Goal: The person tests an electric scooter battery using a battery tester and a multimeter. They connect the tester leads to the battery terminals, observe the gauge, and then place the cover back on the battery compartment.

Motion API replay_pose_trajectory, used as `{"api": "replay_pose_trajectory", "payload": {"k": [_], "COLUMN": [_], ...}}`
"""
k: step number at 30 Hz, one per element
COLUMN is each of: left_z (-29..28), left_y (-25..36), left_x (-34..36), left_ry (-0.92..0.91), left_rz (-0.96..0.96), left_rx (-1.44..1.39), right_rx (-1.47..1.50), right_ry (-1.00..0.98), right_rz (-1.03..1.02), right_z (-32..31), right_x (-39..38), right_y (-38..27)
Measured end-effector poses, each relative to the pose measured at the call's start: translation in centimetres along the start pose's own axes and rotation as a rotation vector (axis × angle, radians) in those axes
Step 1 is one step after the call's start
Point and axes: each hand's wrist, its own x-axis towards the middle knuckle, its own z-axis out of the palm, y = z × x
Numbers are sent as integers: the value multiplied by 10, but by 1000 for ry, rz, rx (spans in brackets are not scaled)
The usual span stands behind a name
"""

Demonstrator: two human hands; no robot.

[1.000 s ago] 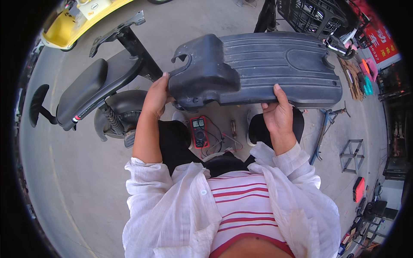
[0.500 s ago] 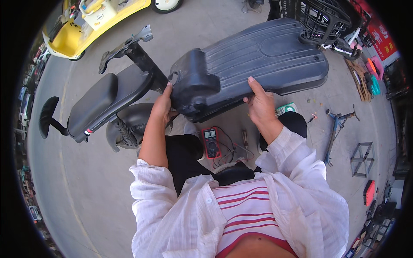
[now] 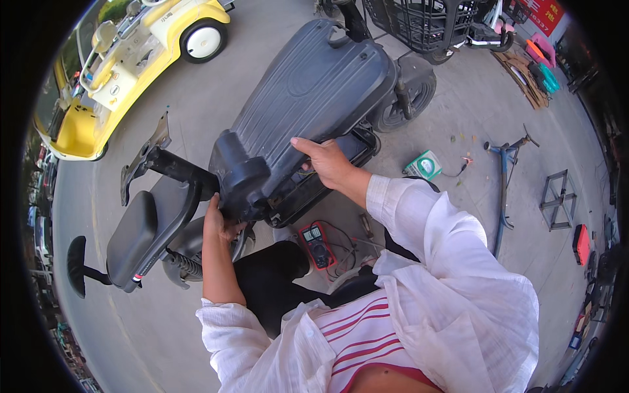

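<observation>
A ribbed black plastic footboard cover (image 3: pixel 295 92) lies over the low frame of an electric scooter, slanting from upper right to lower left. My right hand (image 3: pixel 326 160) grips its near edge, thumb on top and fingers curled beneath. At the seat end, my left hand (image 3: pixel 219 223) holds the cover's raised corner, next to the black seat post; its fingertips are partly hidden. Below the near edge an open black compartment (image 3: pixel 308 203) of the frame shows. The scooter's padded black seat (image 3: pixel 133 226) is to the left.
A red multimeter (image 3: pixel 318 245) with leads lies on the ground by my legs. A green-and-white box (image 3: pixel 422 165), a blue metal stand (image 3: pixel 504 190) and a grey metal frame (image 3: pixel 558 200) are to the right. A yellow cart (image 3: pixel 131 78) stands far left; a black basket (image 3: pixel 422 23) is beyond.
The view has swung. The cover now lies more slantwise, its far end nearer the scooter's front, and the compartment beneath has come into sight. Both hands keep their hold.
</observation>
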Motion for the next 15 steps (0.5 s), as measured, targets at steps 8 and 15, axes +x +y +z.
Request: {"api": "replay_pose_trajectory", "payload": {"k": [8,15], "left_z": [-12,1], "left_y": [-2,-6], "left_x": [16,7], "left_ry": [6,5], "left_rz": [-15,36], "left_rx": [-5,-10], "right_rx": [105,152], "right_ry": [19,46], "right_rz": [119,233], "right_z": [-16,-37], "right_x": [37,53], "right_y": [16,43]}}
